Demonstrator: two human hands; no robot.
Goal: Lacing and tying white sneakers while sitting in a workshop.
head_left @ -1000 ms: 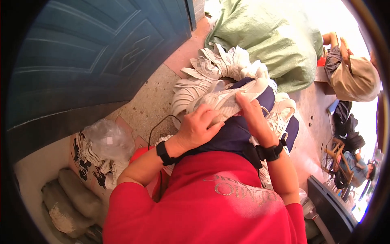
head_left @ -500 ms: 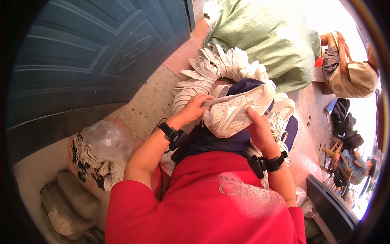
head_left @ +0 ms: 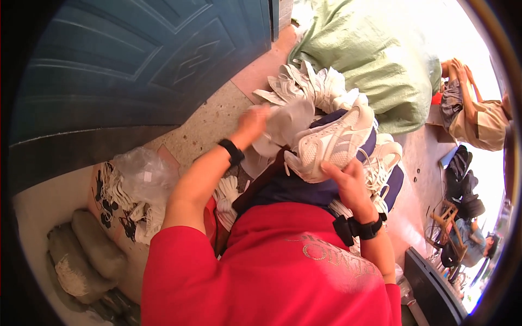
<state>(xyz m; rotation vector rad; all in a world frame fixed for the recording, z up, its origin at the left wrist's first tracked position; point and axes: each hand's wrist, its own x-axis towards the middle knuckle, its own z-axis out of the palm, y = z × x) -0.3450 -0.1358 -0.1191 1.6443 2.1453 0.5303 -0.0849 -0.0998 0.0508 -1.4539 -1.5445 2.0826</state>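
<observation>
A blue panelled door [head_left: 136, 60] fills the upper left of my view, and the speckled floor [head_left: 209, 122] runs along its foot. Ahead of me a heap of white shoes [head_left: 304, 87] lies on the floor against a big pale green sack [head_left: 375, 60]. To my left sits a crumpled clear plastic bag [head_left: 144, 174] beside a printed bag with bundles of white laces [head_left: 117, 198], and below those lie grey lumpy sacks [head_left: 81, 255]. At the far right another person [head_left: 473, 117] sits with knees drawn up, well apart from me. More white shoes [head_left: 383, 160] rest by my right knee, close under the one I am working on.

On my lap, over dark blue cloth [head_left: 293, 187], lies a white trainer [head_left: 329, 144], tipped on its side with its toe pointing up and to the right. My right hand [head_left: 348, 179] holds it from below, fingers curled around the sole edge near the heel, thumb pressed on the upper. My left hand [head_left: 253, 122] is raised just left of the trainer, closed on a pale insert [head_left: 288, 122] that looks like an insole; it is blurred, so I cannot tell its exact shape. That piece nearly touches the trainer's opening. Both wrists carry black bands, and my red shirt [head_left: 272, 271] hides the lower part of my lap.
</observation>
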